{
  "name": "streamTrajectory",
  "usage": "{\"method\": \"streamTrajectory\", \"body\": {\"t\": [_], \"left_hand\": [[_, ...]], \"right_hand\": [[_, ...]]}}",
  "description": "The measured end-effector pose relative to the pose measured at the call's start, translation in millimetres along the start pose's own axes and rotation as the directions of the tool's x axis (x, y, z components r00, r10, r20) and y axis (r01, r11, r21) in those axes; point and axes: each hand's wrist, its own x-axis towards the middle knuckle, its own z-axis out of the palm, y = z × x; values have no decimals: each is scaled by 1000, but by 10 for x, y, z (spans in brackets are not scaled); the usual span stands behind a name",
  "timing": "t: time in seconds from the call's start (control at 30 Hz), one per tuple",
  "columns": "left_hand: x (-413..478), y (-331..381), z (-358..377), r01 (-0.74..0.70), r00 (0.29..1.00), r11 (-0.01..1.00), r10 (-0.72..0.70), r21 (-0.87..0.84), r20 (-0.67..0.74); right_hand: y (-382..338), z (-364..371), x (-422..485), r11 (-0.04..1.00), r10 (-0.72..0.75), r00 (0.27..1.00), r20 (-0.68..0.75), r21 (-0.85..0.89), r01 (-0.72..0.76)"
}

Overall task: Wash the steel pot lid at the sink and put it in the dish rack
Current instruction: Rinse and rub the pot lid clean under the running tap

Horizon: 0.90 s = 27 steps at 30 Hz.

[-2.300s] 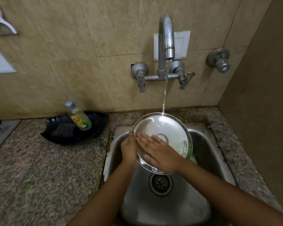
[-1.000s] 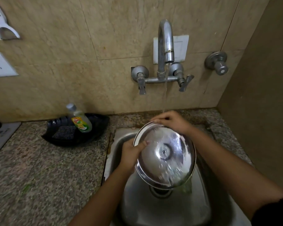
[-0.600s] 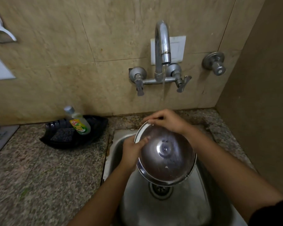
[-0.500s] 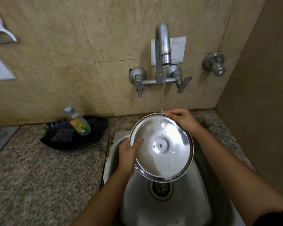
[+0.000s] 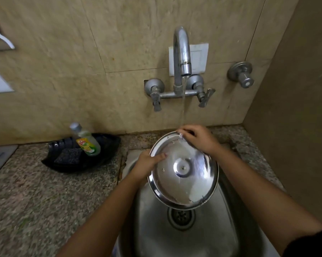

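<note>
The round steel pot lid (image 5: pixel 182 180) is held tilted over the steel sink (image 5: pixel 184 236), its inner side with the centre rivet facing me. My left hand (image 5: pixel 147 164) grips its left rim, thumb lying on the inner face. My right hand (image 5: pixel 197 138) holds the top rim, right where the stream from the tap (image 5: pixel 181 52) lands. Water runs down the lid's face. No dish rack is in view.
A black tray (image 5: pixel 82 153) on the granite counter (image 5: pixel 35 201) to the left holds a dish-soap bottle (image 5: pixel 86 140) and a dark scrub pad (image 5: pixel 69 156). The drain (image 5: pixel 180 216) lies below the lid. A tiled side wall (image 5: pixel 295 127) closes off the right.
The lid was turned over between my hands and tilted back under the stream. My right hand moved from rubbing its face to holding the top rim.
</note>
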Motion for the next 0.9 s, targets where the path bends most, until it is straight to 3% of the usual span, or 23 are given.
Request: {"method": "streamTrajectory", "body": {"t": [0.1, 0.17, 0.23, 0.3, 0.4, 0.47, 0.5, 0.57, 0.67, 0.73, 0.8, 0.83, 0.9], "left_hand": [[28, 10, 19, -8, 999, 1000, 7, -14, -35], [46, 47, 94, -79, 997, 996, 79, 35, -10], [44, 68, 140, -158, 987, 985, 157, 74, 13], [33, 40, 103, -190, 981, 979, 188, 67, 36], [10, -78, -21, -122, 992, 992, 121, 23, 37], [7, -164, -72, -57, 998, 998, 57, -17, -1], [13, -194, -80, -46, 999, 999, 45, -21, -15], [20, -206, -38, -74, 997, 997, 74, -9, 2], [27, -197, 84, -155, 987, 987, 152, 46, 60], [43, -237, 95, -153, 987, 987, 149, 52, 64], [46, -311, 28, -104, 994, 995, 104, -3, 36], [41, -361, -16, -77, 997, 996, 78, -39, 14], [25, -476, -80, -40, 999, 993, 37, -107, -30]], "right_hand": [[-17, 56, -30, 984, -53, 997, -56, -173, 43], [-240, 214, 4, 930, -222, 973, 61, -287, 230], [-415, 345, 20, 813, -383, 900, 209, -387, 435], [-397, 321, 14, 784, -426, 872, 243, -381, 489], [-116, 135, -48, 961, -224, 974, 34, -157, 226], [49, 33, -100, 999, -31, 997, -69, 25, 33], [71, 30, -119, 999, 3, 996, -88, 33, 0], [-23, 117, -116, 996, -44, 998, -55, -76, 40], [-293, 348, -88, 891, -283, 944, 169, -319, 324], [-301, 344, -63, 883, -314, 925, 212, -293, 367], [-99, 237, -83, 974, -196, 977, 81, -97, 203], [33, 176, -125, 996, -64, 998, 4, 56, 64], [271, 120, -248, 944, 165, 983, -84, 302, -133]]}}
